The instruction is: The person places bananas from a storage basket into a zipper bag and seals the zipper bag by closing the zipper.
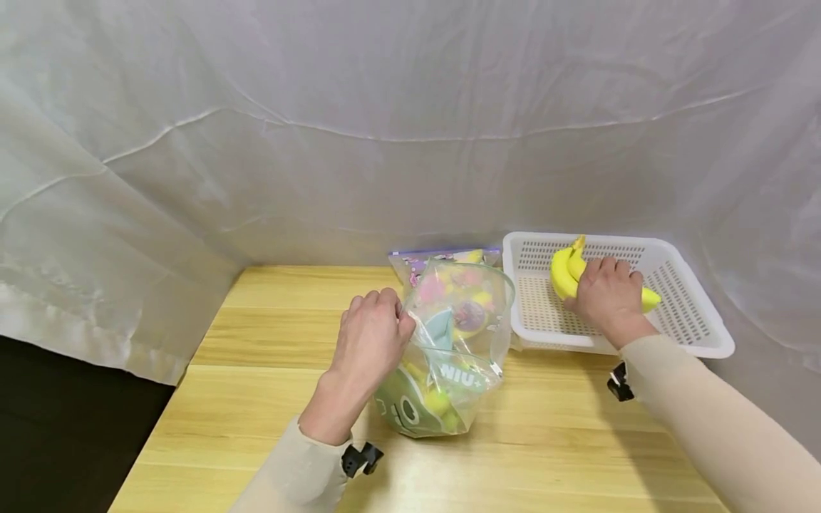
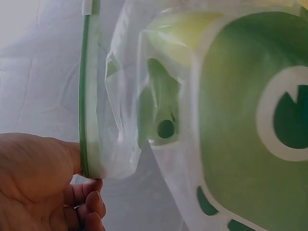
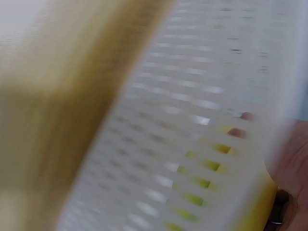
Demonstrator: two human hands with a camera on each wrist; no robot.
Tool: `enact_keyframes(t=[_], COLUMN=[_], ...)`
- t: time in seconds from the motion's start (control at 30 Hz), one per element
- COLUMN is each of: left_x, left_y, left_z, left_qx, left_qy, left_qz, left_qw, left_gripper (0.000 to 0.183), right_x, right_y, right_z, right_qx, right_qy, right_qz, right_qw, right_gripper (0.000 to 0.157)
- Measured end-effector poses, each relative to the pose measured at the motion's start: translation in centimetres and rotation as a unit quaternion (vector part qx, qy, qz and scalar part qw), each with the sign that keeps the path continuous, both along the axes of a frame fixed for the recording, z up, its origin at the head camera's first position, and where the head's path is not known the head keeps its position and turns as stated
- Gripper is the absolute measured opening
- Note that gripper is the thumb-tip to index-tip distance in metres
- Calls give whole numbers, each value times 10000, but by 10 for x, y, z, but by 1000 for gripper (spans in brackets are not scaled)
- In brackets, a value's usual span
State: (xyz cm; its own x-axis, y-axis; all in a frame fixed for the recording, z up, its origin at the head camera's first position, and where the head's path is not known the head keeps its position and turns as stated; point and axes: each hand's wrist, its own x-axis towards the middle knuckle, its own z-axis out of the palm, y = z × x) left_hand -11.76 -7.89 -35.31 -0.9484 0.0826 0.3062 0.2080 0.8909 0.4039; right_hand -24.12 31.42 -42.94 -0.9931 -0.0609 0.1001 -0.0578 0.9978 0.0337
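With thumb and fingers my left hand [image 1: 375, 331] pinches the green zip rim of a clear plastic zip bag [image 1: 458, 399]. The bag's mouth gapes, and yellow and green items show through its printed wall. In the left wrist view the left hand [image 2: 43, 183] holds the bag's green zip edge [image 2: 86, 96] at one corner. Over the white basket, my right hand [image 1: 609, 296] grips a bunch of yellow bananas [image 1: 564, 274]. The right wrist view is blurred; the basket wall hides most of the bananas [image 3: 257, 207] there.
The white perforated basket [image 1: 532, 285] stands at the back right of the wooden table [image 1: 256, 399]. Behind the green bag lies another zip bag with a purple zip [image 1: 410, 262]. A pale curtain [image 1: 385, 178] hangs along the back and sides.
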Motion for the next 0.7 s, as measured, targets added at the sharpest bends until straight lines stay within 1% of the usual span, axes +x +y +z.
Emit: enact_keyframes(t=[0.1, 0.2, 0.3, 0.4, 0.47, 0.6, 0.7], left_x=[1, 1, 0, 0, 1, 0, -1], left_y=[1, 2, 3, 5, 6, 8, 11], left_z=[6, 10, 12, 13, 15, 20, 24], left_qx=[164, 296, 357, 386, 419, 512, 607], left_qy=[-102, -145, -134, -138, -151, -107, -28], left_qz=[87, 143, 155, 160, 153, 104, 37], left_qw=[9998, 9994, 9992, 9990, 9989, 9986, 9981], left_gripper=[14, 11, 9, 9, 8, 7, 7], right_x=[3, 11, 25, 43, 54, 77, 91], right_y=[-9, -21, -34, -48, -58, -77, -89], right_z=[24, 50, 79, 110, 133, 176, 203], right_qx=[-38, -122, -255, -405, -561, -937, -1146], right_qy=[208, 330, 425, 487, 415, -100, -415], right_qz=[111, 211, 393, 701, 902, 1104, 1256], right_qw=[9997, 9992, 9980, 9955, 9935, 9894, 9846], right_gripper=[74, 68, 64, 59, 55, 48, 45])
